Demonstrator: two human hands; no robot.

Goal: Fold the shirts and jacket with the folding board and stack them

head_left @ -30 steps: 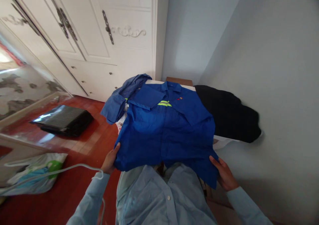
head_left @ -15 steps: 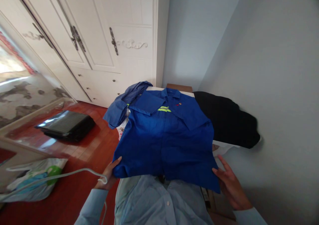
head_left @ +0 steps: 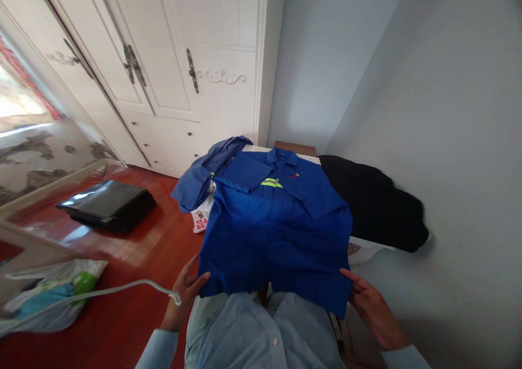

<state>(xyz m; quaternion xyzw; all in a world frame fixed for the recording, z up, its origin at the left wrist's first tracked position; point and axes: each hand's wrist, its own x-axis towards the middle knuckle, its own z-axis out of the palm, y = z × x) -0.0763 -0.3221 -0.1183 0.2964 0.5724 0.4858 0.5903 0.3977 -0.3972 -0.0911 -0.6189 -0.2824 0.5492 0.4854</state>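
Observation:
A blue short-sleeved work shirt [head_left: 277, 233] lies spread front up, its collar at the far end and its hem toward me. One sleeve is folded inward over a yellow-green reflective strip [head_left: 271, 183], and a small red mark sits on the chest. At the hem's left corner, my left hand [head_left: 185, 293] is closed on the cloth, thumb on top. My right hand [head_left: 373, 306] pinches the opposite corner, with some fingers hidden under the fabric. Another blue garment [head_left: 196, 181] is bunched at the shirt's far left.
Black cloth [head_left: 371, 203] lies right of the shirt, by the grey wall. A white wardrobe [head_left: 228, 108] stands behind. Left on the red floor are a black package [head_left: 108, 205] and a plastic bag [head_left: 61, 298]. A pale cord [head_left: 122, 287] crosses before my left hand.
Both hands have moved inward with the hem corners, so the lower part of the shirt is narrower. The view has shifted slightly, and more of the white printed bag at left shows.

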